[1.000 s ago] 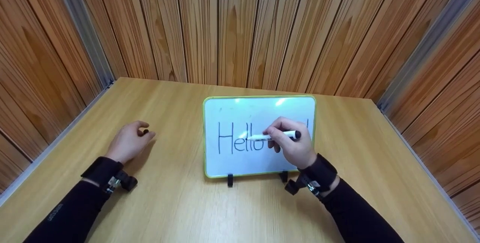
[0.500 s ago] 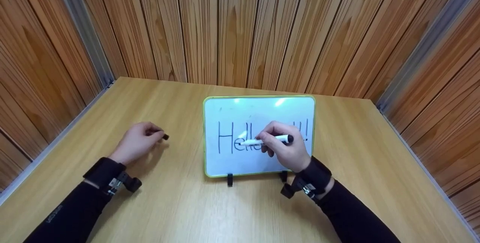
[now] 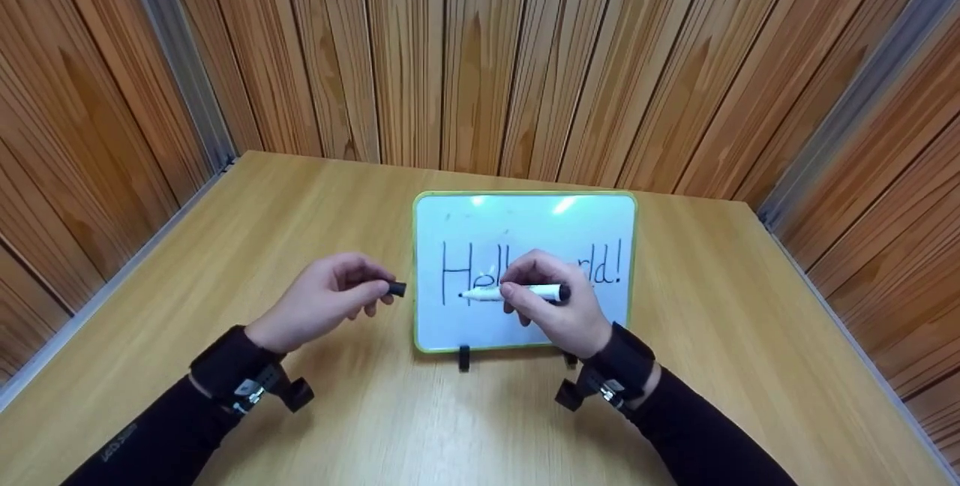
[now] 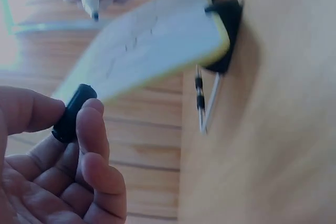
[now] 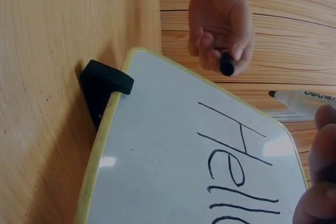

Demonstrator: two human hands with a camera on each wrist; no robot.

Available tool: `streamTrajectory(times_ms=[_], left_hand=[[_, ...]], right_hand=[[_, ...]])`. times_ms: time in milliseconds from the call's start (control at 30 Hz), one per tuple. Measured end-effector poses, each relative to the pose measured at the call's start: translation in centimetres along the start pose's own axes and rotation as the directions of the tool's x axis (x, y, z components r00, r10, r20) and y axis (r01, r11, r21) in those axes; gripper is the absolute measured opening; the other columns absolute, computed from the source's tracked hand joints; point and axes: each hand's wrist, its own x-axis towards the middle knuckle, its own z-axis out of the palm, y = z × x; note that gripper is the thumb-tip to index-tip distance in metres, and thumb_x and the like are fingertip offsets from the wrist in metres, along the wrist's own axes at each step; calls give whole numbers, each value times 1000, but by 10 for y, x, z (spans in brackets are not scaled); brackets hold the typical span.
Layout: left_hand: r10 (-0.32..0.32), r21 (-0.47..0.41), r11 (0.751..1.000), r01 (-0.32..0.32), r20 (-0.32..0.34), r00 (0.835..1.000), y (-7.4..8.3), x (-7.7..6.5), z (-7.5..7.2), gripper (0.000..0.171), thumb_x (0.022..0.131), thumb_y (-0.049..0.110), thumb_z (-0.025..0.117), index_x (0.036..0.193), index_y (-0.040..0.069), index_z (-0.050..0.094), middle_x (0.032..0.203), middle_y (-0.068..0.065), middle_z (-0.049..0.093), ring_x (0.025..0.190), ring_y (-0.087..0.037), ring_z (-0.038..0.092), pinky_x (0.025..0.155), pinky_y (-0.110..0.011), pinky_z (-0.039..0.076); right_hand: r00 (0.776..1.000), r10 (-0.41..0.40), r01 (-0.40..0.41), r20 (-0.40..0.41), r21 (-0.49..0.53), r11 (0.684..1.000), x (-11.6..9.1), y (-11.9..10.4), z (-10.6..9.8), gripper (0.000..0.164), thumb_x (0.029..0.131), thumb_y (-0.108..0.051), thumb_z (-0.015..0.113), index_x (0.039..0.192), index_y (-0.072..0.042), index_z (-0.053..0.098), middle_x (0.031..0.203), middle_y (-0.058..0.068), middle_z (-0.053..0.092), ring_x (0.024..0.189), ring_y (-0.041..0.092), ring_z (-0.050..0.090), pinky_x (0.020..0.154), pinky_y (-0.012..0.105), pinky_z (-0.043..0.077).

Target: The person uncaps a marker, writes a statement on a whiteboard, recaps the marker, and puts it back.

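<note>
Between thumb and fingers my left hand [image 3: 322,298] pinches a small black marker cap [image 4: 74,113], held just left of the whiteboard. My right hand [image 3: 559,302] grips a white whiteboard marker [image 3: 529,292] in front of the board, its bare dark tip [image 5: 272,93] pointing left toward the cap. Tip and cap are apart. The whiteboard [image 3: 517,328] has a yellow-green frame and carries handwriting in dark ink; "Hello" and "rld!" show, with the letters between hidden behind my right hand.
Black stand feet [image 3: 464,358] hold the whiteboard's lower edge, and a thin metal stand leg [image 4: 210,103] props it from behind. All of this stands on a wooden table [image 3: 360,426], enclosed by wood-plank walls [image 3: 480,58].
My left hand has moved right toward the board, bringing the cap into plain view. My right hand has shifted left and slightly down with the marker, uncovering more of the writing's right end.
</note>
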Motion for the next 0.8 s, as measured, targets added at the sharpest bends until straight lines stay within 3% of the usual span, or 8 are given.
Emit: streamTrajectory(times_ms=[167,367,567,800], left_hand=[[64,-65,996,-61,55,996,6,-2,13,22,111,12,70,128,-2,72,111,-15,80,86,-18,71,69,-22,55],[76,-98,993,-70,62,995,6,-1,22,23,110,9,71,129,-4,70,114,-17,80,85,-17,71,69,-21,56],[51,-119,992,-44,54,997,7,-1,28,24,110,11,72,131,-2,70,116,-17,80,84,-18,71,69,-22,55],[94,-123,989,-87,53,994,5,1,37,24,109,7,73,129,-5,70,114,-19,80,83,-15,70,68,-21,54]], right_hand=[[1000,12,-12,8,6,1000,-1,0,4,8,101,11,70,105,4,71,84,15,74,60,26,63,54,27,56],[1000,15,-15,12,5,1000,-3,-1,7,14,98,12,74,106,1,71,88,13,76,66,15,67,59,27,58],[999,35,-35,11,-9,999,-5,-1,10,15,97,10,77,106,-2,72,88,11,75,68,15,69,62,28,60],[999,27,-27,28,-17,1000,-5,0,12,15,98,9,77,107,-2,73,90,11,75,69,17,71,66,32,63]])
